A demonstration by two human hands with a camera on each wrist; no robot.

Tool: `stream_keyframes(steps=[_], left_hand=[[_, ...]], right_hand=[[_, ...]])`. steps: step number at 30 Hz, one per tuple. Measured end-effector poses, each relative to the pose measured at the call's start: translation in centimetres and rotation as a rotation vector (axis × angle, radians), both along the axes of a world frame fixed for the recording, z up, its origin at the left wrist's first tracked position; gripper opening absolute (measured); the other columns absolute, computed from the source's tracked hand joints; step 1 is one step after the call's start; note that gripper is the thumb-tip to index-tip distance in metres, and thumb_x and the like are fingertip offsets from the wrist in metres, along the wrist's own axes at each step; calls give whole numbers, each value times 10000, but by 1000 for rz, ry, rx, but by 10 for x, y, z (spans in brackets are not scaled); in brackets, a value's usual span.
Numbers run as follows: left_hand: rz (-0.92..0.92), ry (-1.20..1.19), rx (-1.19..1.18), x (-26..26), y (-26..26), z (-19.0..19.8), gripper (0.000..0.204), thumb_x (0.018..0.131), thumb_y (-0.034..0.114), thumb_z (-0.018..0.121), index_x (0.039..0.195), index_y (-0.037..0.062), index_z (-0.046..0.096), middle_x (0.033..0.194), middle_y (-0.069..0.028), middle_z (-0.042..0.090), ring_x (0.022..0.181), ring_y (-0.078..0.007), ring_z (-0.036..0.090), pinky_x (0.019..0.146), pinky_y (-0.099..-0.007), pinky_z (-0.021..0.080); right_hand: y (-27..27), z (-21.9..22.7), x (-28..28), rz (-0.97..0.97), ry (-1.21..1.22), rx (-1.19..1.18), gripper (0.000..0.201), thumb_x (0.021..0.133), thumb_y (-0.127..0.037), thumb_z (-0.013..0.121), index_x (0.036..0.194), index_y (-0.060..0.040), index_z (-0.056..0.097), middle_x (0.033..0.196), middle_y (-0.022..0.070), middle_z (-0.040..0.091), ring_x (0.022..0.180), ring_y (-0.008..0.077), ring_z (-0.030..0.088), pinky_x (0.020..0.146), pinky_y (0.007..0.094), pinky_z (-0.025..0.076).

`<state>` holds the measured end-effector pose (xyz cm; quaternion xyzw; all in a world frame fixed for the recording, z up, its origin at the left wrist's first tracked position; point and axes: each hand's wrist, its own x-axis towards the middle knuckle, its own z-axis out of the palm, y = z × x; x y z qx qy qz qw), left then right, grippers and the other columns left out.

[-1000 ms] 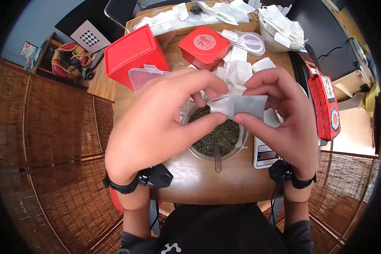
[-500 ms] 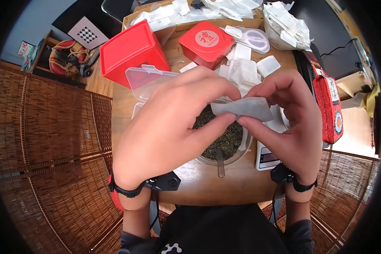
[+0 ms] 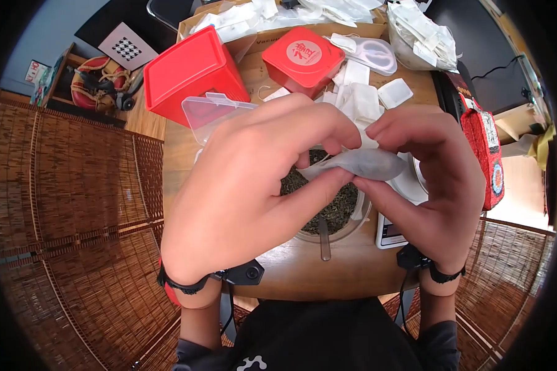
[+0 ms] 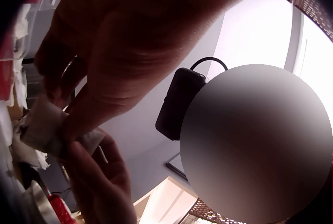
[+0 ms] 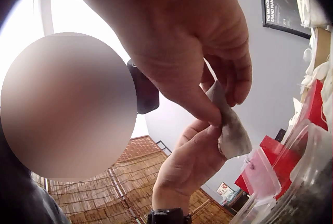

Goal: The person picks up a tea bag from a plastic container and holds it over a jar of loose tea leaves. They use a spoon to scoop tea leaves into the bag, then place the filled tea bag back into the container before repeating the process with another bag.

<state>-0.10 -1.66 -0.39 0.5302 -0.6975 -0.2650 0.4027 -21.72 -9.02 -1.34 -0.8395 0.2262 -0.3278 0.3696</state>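
A small whitish tea bag [image 3: 372,164] is pinched between both hands, its middle bulging and its left end narrowed. My left hand [image 3: 247,185] grips the left end with thumb and fingers. The right hand [image 3: 442,185] pinches it at the right, thumb tips nearly meeting underneath. In the right wrist view the bag [image 5: 235,134] shows a flat, wide end. Below the hands stands a clear tub [image 3: 364,217] of dried tea leaves [image 3: 335,207], partly hidden by them. A spoon handle [image 3: 325,242] sticks out over its near rim.
A white scale [image 3: 388,234] is under the right hand. Behind the hands are a red box [image 3: 192,77], a smaller red tin [image 3: 303,59], scissors [image 3: 377,57] and loose white bags [image 3: 360,102]. A clear lid [image 3: 207,117] stands left; a red packet [image 3: 486,161] lies right.
The flat bag has been folded over and squeezed into a narrower, rounded shape. Both hands have shifted slightly right and keep hold of it.
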Motion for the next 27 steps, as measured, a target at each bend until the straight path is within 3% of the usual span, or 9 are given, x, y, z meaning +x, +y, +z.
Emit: stream_keyframes(steps=[9,16,22,27], left_hand=[[10,7,28,-1,2,4,302,759,-11,755,1060,-1,734,899,-56,680,718,-117,555,675,-266,457],[-66,11,-44,3,-2,3,340,781,-12,775,1118,-15,736,931,-79,707,755,-132,632,700,-267,492],[-22,21,-36,0,-3,3,301,793,0,765,1093,-23,744,959,-101,725,779,-162,650,728,-282,507],[-21,20,-53,5,-4,3,286,783,3,762,1067,-24,756,967,-119,736,809,-176,663,744,-287,510]], right_hand=[[4,-1,2,-3,-199,145,469,719,150,765,1115,0,563,1134,153,615,1069,217,621,966,341,505],[2,-1,1,-27,-153,128,450,714,138,808,1036,-25,539,1088,138,613,1018,205,620,921,334,504],[3,-2,4,-36,-158,132,475,695,113,859,1018,-36,545,1069,129,620,1002,200,616,906,331,499],[0,5,-3,-39,-112,252,499,658,106,881,1012,-32,558,1051,112,623,951,177,620,862,307,495]])
